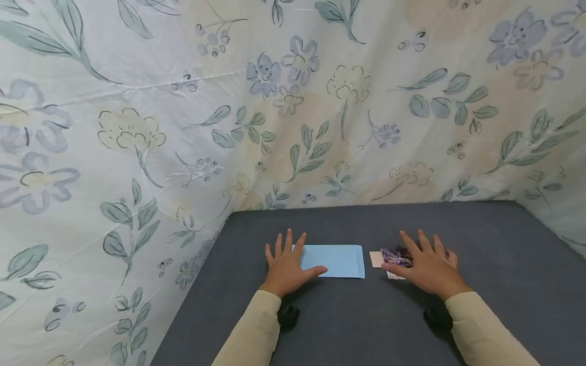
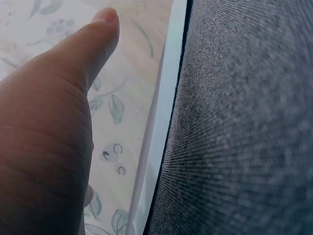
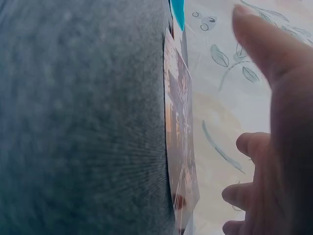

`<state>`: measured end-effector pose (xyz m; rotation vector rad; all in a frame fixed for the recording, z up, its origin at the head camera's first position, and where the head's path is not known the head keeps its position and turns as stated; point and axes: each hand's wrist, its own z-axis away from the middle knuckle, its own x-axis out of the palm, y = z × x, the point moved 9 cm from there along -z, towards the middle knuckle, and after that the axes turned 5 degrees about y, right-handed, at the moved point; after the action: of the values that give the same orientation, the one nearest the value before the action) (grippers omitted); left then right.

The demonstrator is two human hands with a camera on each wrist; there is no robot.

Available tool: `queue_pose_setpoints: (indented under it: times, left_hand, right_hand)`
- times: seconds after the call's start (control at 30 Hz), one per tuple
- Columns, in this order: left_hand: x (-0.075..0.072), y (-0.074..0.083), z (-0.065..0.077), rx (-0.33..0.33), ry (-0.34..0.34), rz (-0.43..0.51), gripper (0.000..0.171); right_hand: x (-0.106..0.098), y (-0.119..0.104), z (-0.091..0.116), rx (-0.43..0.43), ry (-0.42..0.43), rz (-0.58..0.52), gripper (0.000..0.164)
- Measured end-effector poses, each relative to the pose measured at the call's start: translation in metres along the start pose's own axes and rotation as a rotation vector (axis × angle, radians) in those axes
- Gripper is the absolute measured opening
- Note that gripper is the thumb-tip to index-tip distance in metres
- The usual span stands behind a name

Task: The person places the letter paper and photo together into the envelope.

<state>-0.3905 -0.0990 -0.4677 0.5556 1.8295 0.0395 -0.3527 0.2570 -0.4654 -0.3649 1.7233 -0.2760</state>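
Observation:
A light blue envelope (image 1: pixel 341 260) lies flat on the dark grey table. Over its left end my left hand (image 1: pixel 287 268) is spread, fingers apart and thumb reaching across the near edge. To the right of the envelope lie overlapping picture cards (image 1: pixel 394 256), with a dark purple print on top and a pale beige piece (image 1: pixel 376 259) sticking out at the left. My right hand (image 1: pixel 429 267) hovers spread above them and hides their right part. In the right wrist view a gap shows between the fingers and the glossy cards (image 3: pixel 180 127). Neither hand grips anything.
A floral cloth (image 1: pixel 302 127) hangs behind the table (image 1: pixel 361 325) and along its left side. Another stretch of it closes off the right. Black straps with wrist cameras sit below both hands, at the beige sleeves (image 1: pixel 256 330).

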Motion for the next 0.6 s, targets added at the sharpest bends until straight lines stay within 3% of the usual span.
queue_pose_setpoints:
  times: [0.6]
  left_hand:
    - [0.005,-0.009,0.003,0.0,-0.042,0.067,0.122]
  right_hand:
    - [-0.011,0.02,-0.003,0.039,0.027,-0.099,0.108]
